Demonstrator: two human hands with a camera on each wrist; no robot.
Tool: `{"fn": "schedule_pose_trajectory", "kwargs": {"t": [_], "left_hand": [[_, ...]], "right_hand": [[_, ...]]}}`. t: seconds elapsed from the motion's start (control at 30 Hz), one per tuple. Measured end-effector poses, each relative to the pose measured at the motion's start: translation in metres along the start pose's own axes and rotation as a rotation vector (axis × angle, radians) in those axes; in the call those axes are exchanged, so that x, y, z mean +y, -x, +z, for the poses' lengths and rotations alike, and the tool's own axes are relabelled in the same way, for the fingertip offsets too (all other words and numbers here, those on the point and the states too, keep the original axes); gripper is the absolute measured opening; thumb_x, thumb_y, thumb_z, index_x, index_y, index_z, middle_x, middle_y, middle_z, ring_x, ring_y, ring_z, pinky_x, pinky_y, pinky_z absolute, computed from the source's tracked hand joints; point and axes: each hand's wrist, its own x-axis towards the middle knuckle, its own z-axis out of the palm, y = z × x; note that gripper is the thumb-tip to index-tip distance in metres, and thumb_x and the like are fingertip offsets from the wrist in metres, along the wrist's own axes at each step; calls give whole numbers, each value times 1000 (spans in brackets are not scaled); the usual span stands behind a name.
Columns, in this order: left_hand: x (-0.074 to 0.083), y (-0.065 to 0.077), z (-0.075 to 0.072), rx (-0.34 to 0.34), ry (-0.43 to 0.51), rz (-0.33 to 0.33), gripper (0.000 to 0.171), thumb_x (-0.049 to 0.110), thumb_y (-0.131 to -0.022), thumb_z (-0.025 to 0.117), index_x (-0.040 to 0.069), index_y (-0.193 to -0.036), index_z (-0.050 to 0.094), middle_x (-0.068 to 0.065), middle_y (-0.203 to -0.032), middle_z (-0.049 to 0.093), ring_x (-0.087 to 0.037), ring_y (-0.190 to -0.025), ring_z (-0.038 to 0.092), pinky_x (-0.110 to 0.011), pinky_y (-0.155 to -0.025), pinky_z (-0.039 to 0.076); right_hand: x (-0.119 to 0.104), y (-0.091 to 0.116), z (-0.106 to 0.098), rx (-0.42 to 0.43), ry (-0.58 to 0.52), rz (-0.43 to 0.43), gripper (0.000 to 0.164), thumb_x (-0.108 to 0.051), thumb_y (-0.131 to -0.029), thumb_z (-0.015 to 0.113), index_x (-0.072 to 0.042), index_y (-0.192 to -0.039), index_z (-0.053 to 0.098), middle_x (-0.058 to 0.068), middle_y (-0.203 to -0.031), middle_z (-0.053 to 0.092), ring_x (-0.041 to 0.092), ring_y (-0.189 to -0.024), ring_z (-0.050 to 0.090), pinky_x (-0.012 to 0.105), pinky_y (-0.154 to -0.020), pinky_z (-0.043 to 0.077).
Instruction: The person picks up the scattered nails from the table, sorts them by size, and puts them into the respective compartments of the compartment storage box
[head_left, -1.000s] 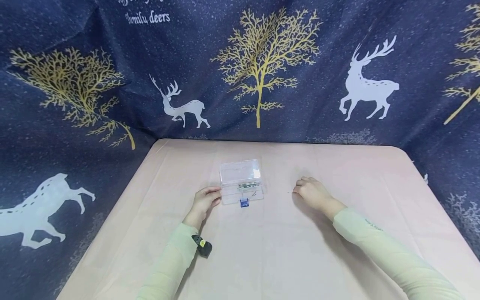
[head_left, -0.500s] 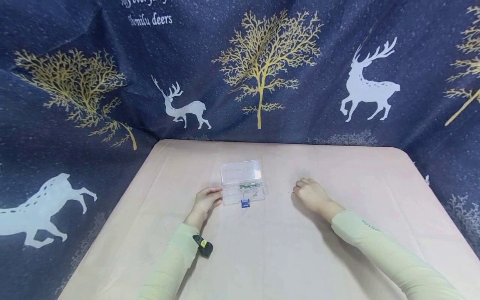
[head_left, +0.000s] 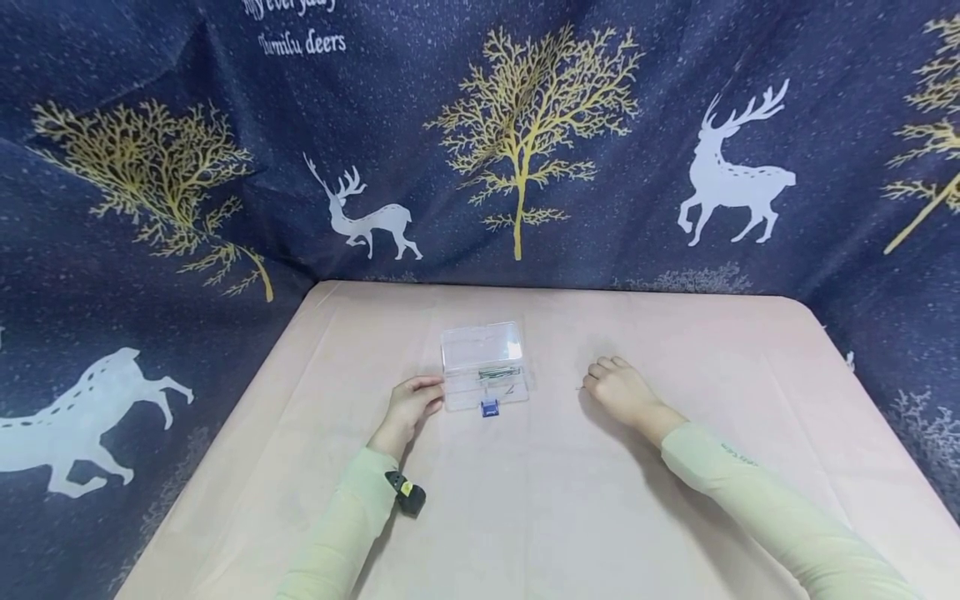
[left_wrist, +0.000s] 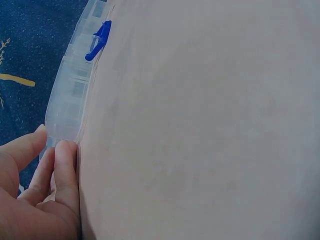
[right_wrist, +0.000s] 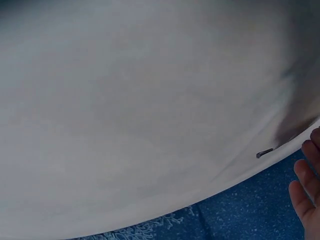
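A clear plastic box (head_left: 465,396) with a blue latch (head_left: 490,408) lies on the table, its clear lid (head_left: 480,343) raised at the back. Several thin greenish metal pieces (head_left: 498,372) are in its rear part, and a short thin piece (head_left: 509,390) is in the front. My left hand (head_left: 411,404) holds the box's left end, thumb and fingers at its edges in the left wrist view. Low over the table to the right, my right hand (head_left: 621,390) has curled fingers. A thin nail-like piece (right_wrist: 264,153) pokes out at its fingertips; the grip itself is mostly hidden.
The pale pink cloth-covered table (head_left: 525,500) spreads around both hands. A dark blue curtain (head_left: 600,250) with deer and trees stands right behind its far edge. A black device (head_left: 408,497) is strapped at the left wrist.
Less of the nail-like piece sticks out from my right fingertips than before, and that hand has shifted very slightly left. My left hand and the box hold their place.
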Motion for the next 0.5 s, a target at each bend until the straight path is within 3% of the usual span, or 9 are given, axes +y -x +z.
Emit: {"fn": "schedule_pose_trajectory", "kwargs": {"t": [0.2,0.5], "left_hand": [[0,2,0,0,-3,13,28,-3,-84,61,-8,-112,62,-17,-107,65,-7,-76,61,-14,-71,57],[1,4,-1,1,-9,13,28,-3,-85,60,-7,-112,62,-15,-106,65,-6,-78,61,-15,-73,57]], "right_hand": [[2,0,-3,73,-6,-32,9,0,-75,70,-2,-83,67,9,-87,66,24,-83,58,37,-76,55],[0,-5,-12,142,-44,-53,13,4,-73,68,0,-85,67,9,-87,63,24,-86,57,37,-83,55]]}}
